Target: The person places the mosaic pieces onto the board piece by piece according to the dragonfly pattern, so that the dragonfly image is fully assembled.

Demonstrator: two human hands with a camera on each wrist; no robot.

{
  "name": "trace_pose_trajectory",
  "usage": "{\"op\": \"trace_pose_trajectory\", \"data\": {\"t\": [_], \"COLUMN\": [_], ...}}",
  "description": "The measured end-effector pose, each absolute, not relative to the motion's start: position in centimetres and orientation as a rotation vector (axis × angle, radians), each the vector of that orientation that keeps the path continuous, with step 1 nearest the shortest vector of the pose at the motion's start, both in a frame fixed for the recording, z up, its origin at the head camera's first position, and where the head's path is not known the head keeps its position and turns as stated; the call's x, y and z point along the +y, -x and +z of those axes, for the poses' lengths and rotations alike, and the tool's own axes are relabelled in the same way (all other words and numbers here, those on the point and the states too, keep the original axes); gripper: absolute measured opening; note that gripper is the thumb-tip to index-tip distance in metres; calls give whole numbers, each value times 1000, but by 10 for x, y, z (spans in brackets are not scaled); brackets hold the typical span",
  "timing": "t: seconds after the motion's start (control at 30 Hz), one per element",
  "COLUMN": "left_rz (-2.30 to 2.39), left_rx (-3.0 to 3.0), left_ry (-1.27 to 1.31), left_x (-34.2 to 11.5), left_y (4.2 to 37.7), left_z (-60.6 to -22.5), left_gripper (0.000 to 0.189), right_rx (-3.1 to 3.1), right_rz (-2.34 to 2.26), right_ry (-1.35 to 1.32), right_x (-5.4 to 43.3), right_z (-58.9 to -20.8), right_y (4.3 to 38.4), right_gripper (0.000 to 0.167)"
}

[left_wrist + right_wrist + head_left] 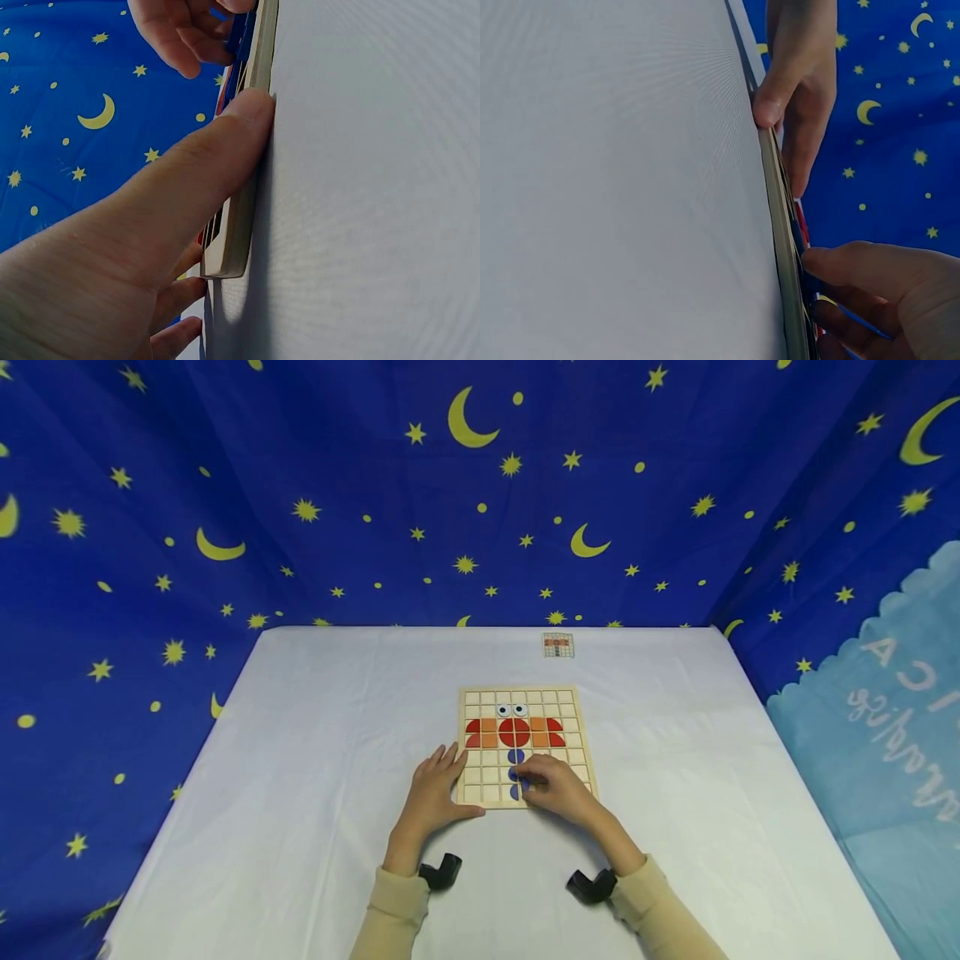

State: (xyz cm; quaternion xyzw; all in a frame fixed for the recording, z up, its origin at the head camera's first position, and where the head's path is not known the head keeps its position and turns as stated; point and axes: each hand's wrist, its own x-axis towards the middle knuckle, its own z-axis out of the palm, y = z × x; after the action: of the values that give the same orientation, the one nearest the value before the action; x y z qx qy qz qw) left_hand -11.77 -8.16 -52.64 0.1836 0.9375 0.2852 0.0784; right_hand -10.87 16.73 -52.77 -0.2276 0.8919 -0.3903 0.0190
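A square wooden grid board lies on the table, bearing red, orange and blue pieces and two round eye pieces. My left hand rests at its near left corner, thumb along the front edge and straight fingers against the left side. Over the lower middle, my right hand pinches a small blue piece, mostly hidden by the fingers. Beside it a blue half-circle sits in a cell, below a blue circle. A red circle lies above these, between orange squares.
A small picture card with a similar grid pattern lies at the table's far side. The white tablecloth surrounds the board. Dark blue cloth with stars and moons hangs behind. Black devices sit at both wrists.
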Motion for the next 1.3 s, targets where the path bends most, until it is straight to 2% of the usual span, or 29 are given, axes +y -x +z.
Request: {"op": "trace_pose_trajectory", "data": {"t": [0.47, 1.07, 1.3], "left_rz": [853, 852, 840], "left_rx": [2812, 2817, 2817], "left_ry": [-544, -561, -555], "left_x": [-82, -82, -81], "left_y": [119, 118, 118], "left_z": [-529, -526, -527], "left_gripper": [100, 100, 101], "right_rx": [2740, 2741, 2746], "right_rz": [-1373, -1331, -1291], "right_ry": [748, 829, 774], "right_x": [170, 166, 166], "right_z": [-534, -530, -530], "right_y": [108, 104, 104], "right_gripper": [33, 34, 34]}}
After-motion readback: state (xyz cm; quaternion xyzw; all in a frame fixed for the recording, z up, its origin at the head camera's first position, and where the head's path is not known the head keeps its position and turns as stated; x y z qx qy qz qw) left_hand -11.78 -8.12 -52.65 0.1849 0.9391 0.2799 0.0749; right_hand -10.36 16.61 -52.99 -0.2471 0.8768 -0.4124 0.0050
